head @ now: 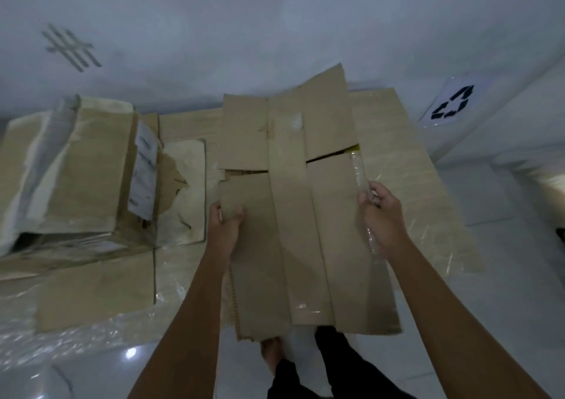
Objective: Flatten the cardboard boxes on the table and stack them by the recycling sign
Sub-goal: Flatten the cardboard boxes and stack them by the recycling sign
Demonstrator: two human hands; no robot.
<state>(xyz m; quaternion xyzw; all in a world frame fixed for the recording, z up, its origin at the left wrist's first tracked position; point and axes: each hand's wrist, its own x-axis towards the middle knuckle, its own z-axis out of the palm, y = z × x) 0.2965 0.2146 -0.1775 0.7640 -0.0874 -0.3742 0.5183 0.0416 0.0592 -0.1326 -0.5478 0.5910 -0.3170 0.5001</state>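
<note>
I hold a flattened brown cardboard box [293, 215] in front of me, flaps spread out. My left hand [224, 226] grips its left edge, thumb on top. My right hand [383, 215] grips its right edge, where a strip of clear tape runs. Under it, more flattened cardboard [409, 184] lies on the white floor by the wall. A white sheet with a black recycling sign [451, 103] leans on the wall at the right, just past that cardboard. At the left sits a worn cardboard box [79, 166], still in box shape, with a white label.
Flat cardboard pieces with plastic wrap [91, 301] lie on the floor at the lower left. The white wall [244, 32] stands behind everything. My feet [272, 356] and dark trousers show below the held box. White tiled floor [489, 276] extends to the right.
</note>
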